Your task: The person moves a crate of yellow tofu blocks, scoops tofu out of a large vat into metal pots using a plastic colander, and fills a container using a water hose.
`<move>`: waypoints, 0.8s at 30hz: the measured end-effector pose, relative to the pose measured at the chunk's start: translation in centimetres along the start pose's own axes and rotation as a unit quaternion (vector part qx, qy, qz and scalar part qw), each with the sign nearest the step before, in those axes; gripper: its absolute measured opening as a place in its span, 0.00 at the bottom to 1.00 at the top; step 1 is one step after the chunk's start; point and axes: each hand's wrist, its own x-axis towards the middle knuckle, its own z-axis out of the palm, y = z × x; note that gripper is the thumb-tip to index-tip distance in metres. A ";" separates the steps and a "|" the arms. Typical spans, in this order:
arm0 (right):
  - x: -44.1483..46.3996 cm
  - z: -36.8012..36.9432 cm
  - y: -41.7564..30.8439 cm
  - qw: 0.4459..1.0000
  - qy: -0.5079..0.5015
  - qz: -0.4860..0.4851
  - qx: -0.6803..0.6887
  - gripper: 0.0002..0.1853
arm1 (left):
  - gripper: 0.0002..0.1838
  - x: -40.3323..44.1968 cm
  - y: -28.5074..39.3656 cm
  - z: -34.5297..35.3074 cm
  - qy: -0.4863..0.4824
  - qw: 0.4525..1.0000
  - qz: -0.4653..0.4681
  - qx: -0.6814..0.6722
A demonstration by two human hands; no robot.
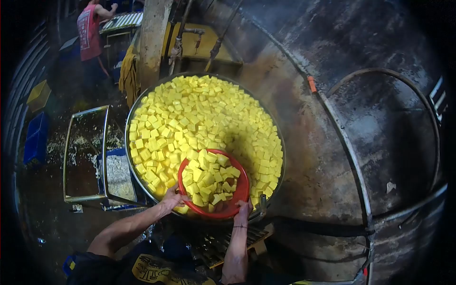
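Note:
Both hands grip a red plastic basin (243,186) by its rim. My left hand (174,196) is closed on the basin's left side, and my right hand (243,209) on its lower right edge. Inside the basin lies a heap of yellow cubes (205,176), with red bottom showing at the lower right. The basin is over the near part of a large round metal vat (129,156), which is filled with many more yellow cubes (190,109). Whether the basin rests on those cubes cannot be seen.
A metal frame (105,156) stands left of the vat, near a blue crate (124,178) of pale scraps. Pipes (176,45) rise behind the vat. A long pipe (346,142) runs along the right. A person in a red shirt (89,33) stands at the far left.

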 end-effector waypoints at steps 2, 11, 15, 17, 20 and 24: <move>-2.5 -0.7 0.2 0.995 0.044 -0.057 0.066 0.29 | 0.48 -2.5 1.4 -0.1 -0.016 0.997 0.043 0.061; -19.1 -3.6 -9.5 0.961 -0.037 -0.175 0.213 0.45 | 0.35 -16.9 4.5 1.5 -0.147 0.960 0.190 0.145; -29.7 -8.1 -15.0 0.958 0.063 -0.212 0.183 0.50 | 0.30 -23.0 2.4 4.1 -0.207 0.943 0.205 0.160; -34.3 -10.9 -16.5 0.951 0.085 -0.238 0.178 0.51 | 0.28 -26.2 0.9 5.5 -0.239 0.937 0.177 0.181; -41.4 -16.2 -18.6 0.939 0.125 -0.283 0.151 0.50 | 0.25 -30.0 -2.0 8.5 -0.335 0.921 0.129 0.150; -51.3 -22.4 -21.8 0.914 0.250 -0.308 0.084 0.49 | 0.22 -34.7 -7.5 14.1 -0.441 0.889 0.080 0.093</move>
